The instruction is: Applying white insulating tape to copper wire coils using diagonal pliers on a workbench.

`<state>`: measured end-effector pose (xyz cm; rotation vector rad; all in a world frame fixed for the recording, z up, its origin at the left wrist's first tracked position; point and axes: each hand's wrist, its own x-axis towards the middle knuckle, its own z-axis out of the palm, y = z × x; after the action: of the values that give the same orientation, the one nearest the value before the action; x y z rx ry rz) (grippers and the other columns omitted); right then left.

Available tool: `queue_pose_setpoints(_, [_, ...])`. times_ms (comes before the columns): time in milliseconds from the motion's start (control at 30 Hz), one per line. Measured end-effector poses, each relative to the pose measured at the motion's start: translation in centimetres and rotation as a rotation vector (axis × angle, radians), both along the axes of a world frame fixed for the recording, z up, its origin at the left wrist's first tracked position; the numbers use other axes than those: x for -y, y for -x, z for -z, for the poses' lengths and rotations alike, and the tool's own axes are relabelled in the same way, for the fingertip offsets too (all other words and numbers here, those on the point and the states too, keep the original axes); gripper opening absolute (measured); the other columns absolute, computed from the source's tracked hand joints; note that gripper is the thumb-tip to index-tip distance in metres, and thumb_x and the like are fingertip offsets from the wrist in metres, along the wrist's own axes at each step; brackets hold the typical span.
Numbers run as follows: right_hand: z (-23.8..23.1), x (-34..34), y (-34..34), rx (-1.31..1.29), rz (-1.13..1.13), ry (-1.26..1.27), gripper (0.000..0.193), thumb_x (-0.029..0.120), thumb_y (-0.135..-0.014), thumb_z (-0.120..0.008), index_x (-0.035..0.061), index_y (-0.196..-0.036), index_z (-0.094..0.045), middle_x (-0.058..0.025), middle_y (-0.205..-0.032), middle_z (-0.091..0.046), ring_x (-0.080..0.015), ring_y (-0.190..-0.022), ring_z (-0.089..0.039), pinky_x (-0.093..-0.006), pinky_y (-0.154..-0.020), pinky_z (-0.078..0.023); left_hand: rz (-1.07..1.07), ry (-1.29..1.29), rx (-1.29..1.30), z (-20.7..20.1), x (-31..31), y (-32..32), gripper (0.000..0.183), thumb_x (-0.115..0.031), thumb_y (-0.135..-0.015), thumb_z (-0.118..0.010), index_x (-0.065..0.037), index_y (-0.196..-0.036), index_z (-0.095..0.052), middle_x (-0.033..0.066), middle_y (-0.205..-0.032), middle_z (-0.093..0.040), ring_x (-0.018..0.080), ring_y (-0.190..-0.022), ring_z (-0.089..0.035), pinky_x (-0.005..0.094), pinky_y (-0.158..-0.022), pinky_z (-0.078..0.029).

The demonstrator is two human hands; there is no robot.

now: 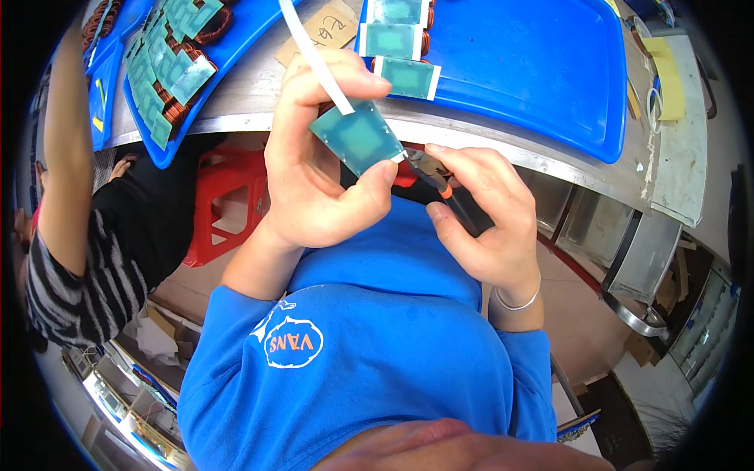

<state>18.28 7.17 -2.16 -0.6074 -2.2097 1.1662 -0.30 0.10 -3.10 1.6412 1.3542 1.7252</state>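
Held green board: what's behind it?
Parts of the left hand show past the left edge of the green board. The board's underside faces away and is hidden, so whatever sits there can't be told.

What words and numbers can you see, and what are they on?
Blue shirt: orange letters inside a white outline; I won't copy them.
Brown card: dark handwriting; I won't copy that either.
Green board in the left hand: any writing is too small to read.

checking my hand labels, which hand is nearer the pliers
Right: the right hand grips the pliers by their handles. The left hand is left of the tip, holding the green board.
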Motion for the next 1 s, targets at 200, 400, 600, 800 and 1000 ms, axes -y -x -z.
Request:
queue_pose_setpoints(200, [0.1,0.4,0.0,-0.010,0.012,-0.020,0.052,-0.001,-0.057,-0.065,0.0085,-0.107,-0.061,-0.0058,-0.079,-0.059,-0.0214,-0.069,-0.057,-0.0299,-0.060,-0.047,-0.007,-0.012,-0.007,0.2,0.4,-0.2,0.051,-0.006,-0.067,-0.065,0.000,-0.112,-0.041,0.0159,-0.105,-0.041,0.0198,-0.092,-0.047,0.0284,-0.071,-0.045])
queue_pose_setpoints(400, [-0.4,0.2,-0.2,0.068,0.004,-0.016,0.050,-0.002,-0.059,-0.065,0.0088,-0.108,-0.061,-0.0058,-0.078,-0.060,-0.0190,-0.066,-0.058,-0.0283,-0.058,-0.048,-0.029,0.006,-0.017,0.4,0.2,-0.2,0.050,-0.008,-0.068,-0.065,0.000,-0.111,-0.042,0.0158,-0.104,-0.042,0.0194,-0.088,-0.048,0.0281,-0.071,-0.044])
queue_pose_setpoints(600, [-0.6,-1.0,-0.9,-0.241,0.120,0.590,0.035,-0.001,-0.075,-0.065,-0.0033,-0.106,-0.049,-0.0069,-0.088,-0.056,-0.0080,-0.073,-0.051,-0.0208,-0.067,-0.044,0.254,0.175,0.142,-0.7,-0.5,-0.7,0.047,-0.003,-0.057,-0.058,-0.001,-0.103,-0.049,0.0134,-0.099,-0.045,0.0201,-0.088,-0.047,0.0283,-0.073,-0.041])
queue_pose_setpoints(800, [-2.3,-2.0,0.2,-0.359,-0.051,0.520,0.035,-0.004,-0.075,-0.064,0.0017,-0.101,-0.042,-0.0066,-0.086,-0.054,-0.0094,-0.076,-0.054,-0.0223,-0.066,-0.046,0.488,0.365,0.093,-1.9,-0.1,-2.2,0.044,0.003,-0.054,-0.055,-0.004,-0.097,-0.055,0.0094,-0.093,-0.050,0.0256,-0.090,-0.049,0.0323,-0.082,-0.039])
queue_pose_setpoints(1000, [-2.9,-1.6,0.3,-0.350,-0.022,0.414,0.030,-0.006,-0.076,-0.059,0.0023,-0.100,-0.042,-0.0065,-0.083,-0.053,-0.0092,-0.069,-0.054,-0.0222,-0.061,-0.045,0.644,0.385,-0.046,-1.5,0.2,-1.6,0.055,-0.001,-0.056,-0.058,-0.005,-0.110,-0.049,0.0105,-0.101,-0.046,0.0252,-0.097,-0.047,0.0323,-0.086,-0.038])
